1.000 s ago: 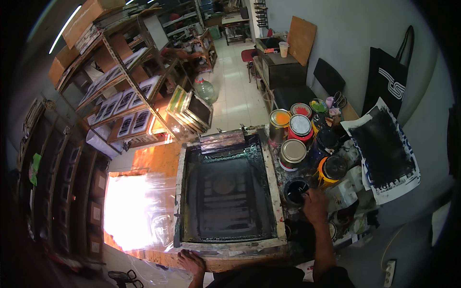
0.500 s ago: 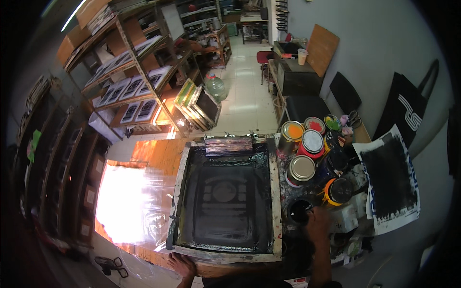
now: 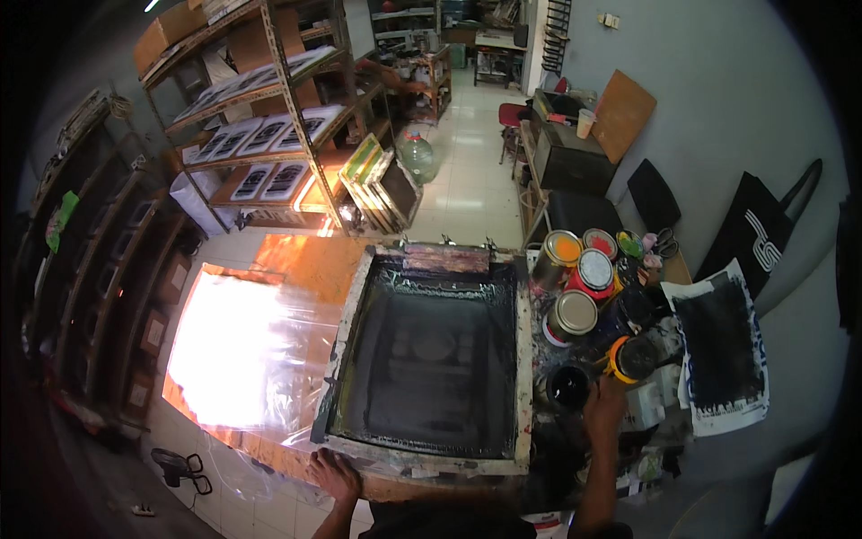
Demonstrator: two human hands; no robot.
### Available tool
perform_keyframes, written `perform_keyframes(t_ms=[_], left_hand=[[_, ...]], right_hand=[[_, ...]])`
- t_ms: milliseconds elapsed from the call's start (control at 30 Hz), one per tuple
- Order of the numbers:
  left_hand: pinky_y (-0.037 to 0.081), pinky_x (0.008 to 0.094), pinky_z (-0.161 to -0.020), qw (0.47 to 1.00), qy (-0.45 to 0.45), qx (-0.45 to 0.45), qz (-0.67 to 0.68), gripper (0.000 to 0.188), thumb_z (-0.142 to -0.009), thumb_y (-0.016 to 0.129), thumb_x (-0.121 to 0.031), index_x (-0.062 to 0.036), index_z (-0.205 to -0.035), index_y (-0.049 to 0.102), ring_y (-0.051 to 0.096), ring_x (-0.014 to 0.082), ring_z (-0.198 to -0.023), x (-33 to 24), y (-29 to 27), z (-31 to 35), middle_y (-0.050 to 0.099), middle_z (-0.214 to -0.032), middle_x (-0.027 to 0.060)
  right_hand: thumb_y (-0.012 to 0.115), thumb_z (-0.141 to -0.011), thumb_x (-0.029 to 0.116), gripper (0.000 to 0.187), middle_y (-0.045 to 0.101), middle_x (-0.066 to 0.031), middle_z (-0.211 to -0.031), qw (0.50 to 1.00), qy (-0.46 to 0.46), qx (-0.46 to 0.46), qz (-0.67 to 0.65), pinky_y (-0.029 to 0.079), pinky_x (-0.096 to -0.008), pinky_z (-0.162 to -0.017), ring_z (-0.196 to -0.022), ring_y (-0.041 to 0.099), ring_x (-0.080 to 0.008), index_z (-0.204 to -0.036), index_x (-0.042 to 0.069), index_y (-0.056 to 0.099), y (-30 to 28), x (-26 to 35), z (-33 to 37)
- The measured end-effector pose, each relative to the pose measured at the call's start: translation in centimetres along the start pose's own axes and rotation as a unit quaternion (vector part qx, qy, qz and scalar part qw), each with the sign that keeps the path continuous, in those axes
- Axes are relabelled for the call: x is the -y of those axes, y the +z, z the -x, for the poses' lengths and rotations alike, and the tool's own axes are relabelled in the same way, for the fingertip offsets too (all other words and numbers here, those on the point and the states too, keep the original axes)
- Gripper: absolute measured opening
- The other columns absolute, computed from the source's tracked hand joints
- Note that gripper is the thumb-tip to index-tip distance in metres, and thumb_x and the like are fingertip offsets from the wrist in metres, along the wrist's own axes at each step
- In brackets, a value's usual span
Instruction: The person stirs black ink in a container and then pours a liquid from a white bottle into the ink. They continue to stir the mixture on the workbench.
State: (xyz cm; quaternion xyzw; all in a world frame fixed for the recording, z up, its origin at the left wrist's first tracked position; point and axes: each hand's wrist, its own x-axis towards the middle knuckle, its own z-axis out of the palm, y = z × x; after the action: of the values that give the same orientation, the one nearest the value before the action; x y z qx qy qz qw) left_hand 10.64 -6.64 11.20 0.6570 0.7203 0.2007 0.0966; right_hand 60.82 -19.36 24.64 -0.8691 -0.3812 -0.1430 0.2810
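Since the earlier frame, the right hand (image 3: 606, 406) has shifted slightly rightward against the dark pot (image 3: 568, 386). Nearest, the left hand (image 3: 335, 476), fingers loosely spread and nothing visible in it, rests at the table's (image 3: 305, 260) near edge. Farther up, the right hand curls at the pot's rim, outside the framed screen's (image 3: 422, 386) right edge; whether it grips anything, I cannot tell. A stained bar (image 3: 446, 259) lies along the screen's far edge.

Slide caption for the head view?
Right hand at a dark pot, left hand at the near edge of the table, framed screen between them.
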Motion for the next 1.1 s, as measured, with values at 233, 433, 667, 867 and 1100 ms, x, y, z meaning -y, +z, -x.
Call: perform_keyframes(t_ms=[233, 433, 667, 867, 1100], left_hand=[[0.033, 0.0606, -0.103, 0.997, 0.061, -0.053, -0.012, 0.043, -0.101, 0.049, -0.028, 0.002, -0.131, 0.052, 0.047, 0.0512, -0.116, 1.5, 1.1, -0.2, 0.05, -0.129, 0.0298], [0.036, 0.0567, -0.1, 0.995, 0.065, -0.055, -0.044, 0.043, -0.104, 0.046, -0.033, -0.0001, -0.13, 0.054, 0.05, 0.0462, -0.116, 1.7, 1.5, 0.1, 0.052, -0.128, 0.0257], [0.037, 0.0544, -0.099, 0.993, 0.087, -0.058, -0.053, 0.043, -0.104, 0.046, -0.034, -0.0019, -0.13, 0.055, 0.051, 0.0435, -0.117, 3.0, 1.3, 0.2, 0.053, -0.129, 0.0232], [0.036, 0.0543, -0.1, 0.993, 0.082, -0.066, -0.06, 0.042, -0.104, 0.047, -0.034, -0.0025, -0.13, 0.056, 0.051, 0.0423, -0.118, 2.3, 2.0, -0.1, 0.053, -0.131, 0.0221], [0.036, 0.0535, -0.1, 0.991, 0.103, -0.067, -0.048, 0.043, -0.104, 0.048, -0.035, -0.0027, -0.131, 0.055, 0.051, 0.042, -0.118, 2.7, 2.3, -0.2, 0.053, -0.132, 0.0219]], right_hand=[[0.061, -0.096, 0.014, 0.012, 0.064, -0.025, -0.092, 0.995, 0.04, -0.013, -0.09, 0.046, -0.0525, -0.074, -0.089, 0.061, -0.0475, -0.1, 0.003, 0.063, 4.4, -0.1, 1.5], [0.067, -0.09, 0.011, 0.011, 0.065, -0.0192, -0.082, 1.0, -0.01, 0.006, 0.019, 0.047, -0.0499, -0.066, -0.079, 0.064, -0.0422, -0.087, 0.004, 0.059, 0.2, -0.4, -0.2], [0.066, -0.09, 0.009, 0.008, 0.065, -0.0192, -0.078, 0.994, 0.006, -0.013, -0.107, 0.048, -0.0476, -0.065, -0.076, 0.065, -0.041, -0.087, 0.003, 0.063, 1.9, 0.2, 1.5], [0.065, -0.09, 0.007, 0.005, 0.067, -0.019, -0.082, 0.998, -0.054, -0.024, -0.028, 0.05, -0.0445, -0.064, -0.077, 0.066, -0.0397, -0.09, 0.002, 0.064, 0.9, -1.5, -0.7], [0.066, -0.087, 0.003, 0.006, 0.068, -0.0173, -0.084, 0.987, -0.021, 0.03, -0.156, 0.05, -0.043, -0.067, -0.079, 0.067, -0.0376, -0.092, 0.002, 0.065, 2.3, 0.7, -1.2]])
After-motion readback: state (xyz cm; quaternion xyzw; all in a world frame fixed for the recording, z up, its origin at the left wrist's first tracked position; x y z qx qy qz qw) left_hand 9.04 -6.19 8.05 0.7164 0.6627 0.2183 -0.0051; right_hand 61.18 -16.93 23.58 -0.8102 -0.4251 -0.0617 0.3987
